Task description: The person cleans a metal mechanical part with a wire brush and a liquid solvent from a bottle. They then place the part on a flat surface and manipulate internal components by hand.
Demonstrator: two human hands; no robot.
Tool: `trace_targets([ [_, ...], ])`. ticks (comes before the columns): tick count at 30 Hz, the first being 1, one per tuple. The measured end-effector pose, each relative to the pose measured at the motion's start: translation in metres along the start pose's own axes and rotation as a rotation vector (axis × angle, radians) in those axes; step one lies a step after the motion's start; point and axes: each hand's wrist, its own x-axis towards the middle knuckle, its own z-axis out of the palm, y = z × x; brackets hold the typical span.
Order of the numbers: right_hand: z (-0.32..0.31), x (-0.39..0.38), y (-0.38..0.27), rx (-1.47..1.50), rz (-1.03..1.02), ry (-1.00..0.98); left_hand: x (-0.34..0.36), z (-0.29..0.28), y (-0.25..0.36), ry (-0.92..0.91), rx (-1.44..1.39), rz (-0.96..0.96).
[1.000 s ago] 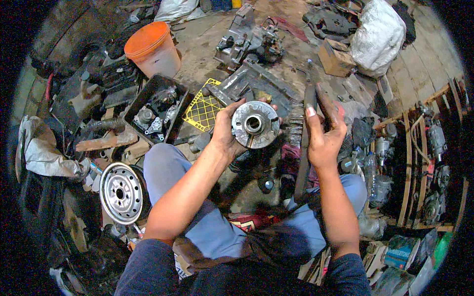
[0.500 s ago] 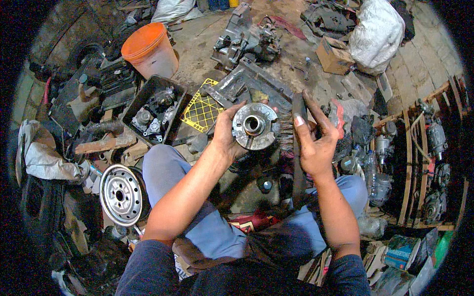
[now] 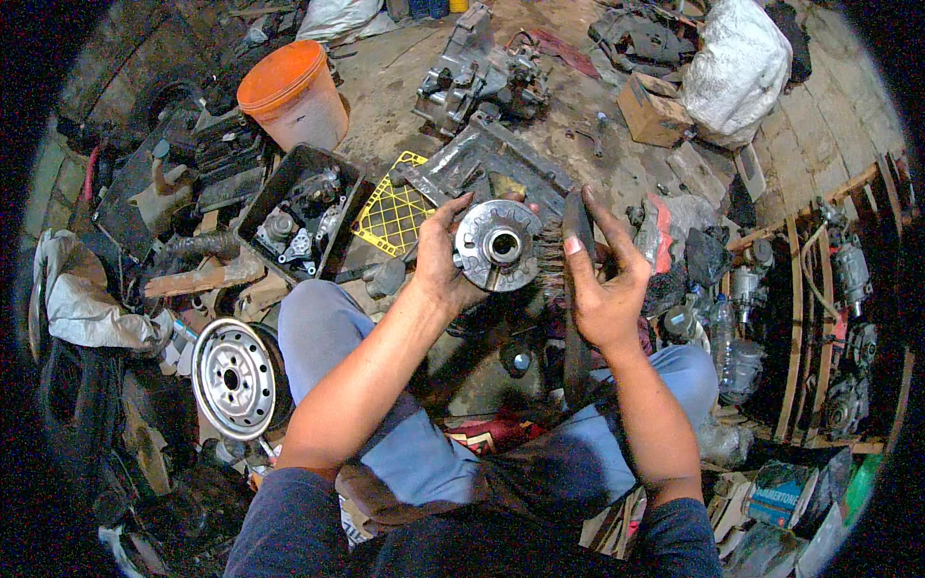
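My left hand (image 3: 441,262) grips a round grey metal part (image 3: 478,252) by its left edge; the fingers behind it are hidden. The part has a notched, toothed face and a raised hollow hub in the middle. To its right, my right hand (image 3: 614,294) is closed on a long dark brush (image 3: 576,332), thumb along its back. The brush stands lengthwise, its bristles toward the metal part and close to its right edge; I cannot tell whether they touch. Both hands are above my lap.
Beyond my hands lie a dark metal pan (image 3: 515,159) and a gearbox-like casting (image 3: 472,82). A yellow grid tray (image 3: 395,217), a black crate (image 3: 252,217) of metal parts and an orange-lidded bucket (image 3: 318,116) are to the left, a wheel rim (image 3: 236,361) nearer. Right stands a wooden rack (image 3: 795,328).
The metal part has tilted in my left hand, so its hub faces more to the right. My right hand and the brush have shifted slightly left, nearer the part.
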Motion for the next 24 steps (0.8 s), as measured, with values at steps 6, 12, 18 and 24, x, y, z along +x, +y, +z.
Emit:
trace_targets([
  [6,0.007,-0.005,0.006,-0.079,-0.138,0.018,-0.006,0.008,0.0,-0.013,0.07,0.075],
  [12,0.022,-0.001,0.007,-0.133,-0.223,0.017,-0.009,0.008,-0.023,0.262,0.418,0.208],
  [18,0.017,-0.007,0.015,-0.096,-0.251,-0.129,-0.002,0.004,0.002,0.11,0.177,0.217],
  [24,0.026,0.01,0.014,-0.127,-0.352,-0.086,-0.012,-0.002,-0.02,0.33,0.782,0.426],
])
